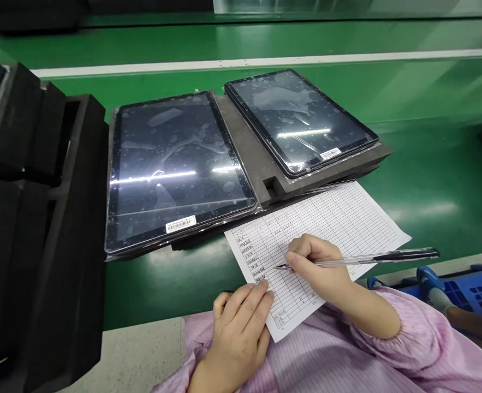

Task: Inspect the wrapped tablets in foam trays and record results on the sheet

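My right hand (320, 267) grips a clear ballpoint pen (372, 256) with a black end. The pen's tip is at a row of a printed table on a white paper form (331, 218), which has some handwriting in its left column. My left hand (243, 327) lies on the form's lower left edge, fingers stretched out, holding nothing. Just beyond the form, a tablet (179, 169) with a barcode label rests screen up on the left. Another labelled tablet (298, 120) lies to its right on a dark foam tray (244, 125). Both screens carry bubbled film.
Dark foam trays (81, 229) are stacked at the left, close to the left tablet. The green bench (437, 180) runs along under everything, with a white strip (265, 63) across it farther back. A blue plastic basket (470, 292) stands at the lower right beside a person's foot.
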Available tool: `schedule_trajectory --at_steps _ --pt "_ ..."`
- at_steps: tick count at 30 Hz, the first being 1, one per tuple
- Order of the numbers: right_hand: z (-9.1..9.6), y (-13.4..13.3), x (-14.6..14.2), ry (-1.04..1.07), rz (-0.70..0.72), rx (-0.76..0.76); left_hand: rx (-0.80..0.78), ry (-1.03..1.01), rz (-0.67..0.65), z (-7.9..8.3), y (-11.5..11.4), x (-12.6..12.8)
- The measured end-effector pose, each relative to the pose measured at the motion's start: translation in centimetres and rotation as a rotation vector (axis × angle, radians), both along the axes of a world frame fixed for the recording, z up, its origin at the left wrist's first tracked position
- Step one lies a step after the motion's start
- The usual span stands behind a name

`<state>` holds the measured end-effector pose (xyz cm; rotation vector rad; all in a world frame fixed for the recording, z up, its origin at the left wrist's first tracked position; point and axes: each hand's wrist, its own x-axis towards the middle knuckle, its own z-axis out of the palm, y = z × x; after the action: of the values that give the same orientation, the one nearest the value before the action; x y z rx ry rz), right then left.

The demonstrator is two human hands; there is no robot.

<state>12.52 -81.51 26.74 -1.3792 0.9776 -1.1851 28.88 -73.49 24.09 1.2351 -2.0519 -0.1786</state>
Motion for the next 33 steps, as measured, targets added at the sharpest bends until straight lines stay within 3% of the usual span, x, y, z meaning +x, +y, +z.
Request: schedule_trajectory --at_steps 25,33 --pt "0.1 0.1 0.1 0.060 -0.046 0.020 0.013 0.020 -0.016 -0.2 0.3 0.2" --pt "-0.9 0.4 -0.2 0.006 -0.053 0.047 0.023 0.049 -0.014 -0.5 1.0 0.4"
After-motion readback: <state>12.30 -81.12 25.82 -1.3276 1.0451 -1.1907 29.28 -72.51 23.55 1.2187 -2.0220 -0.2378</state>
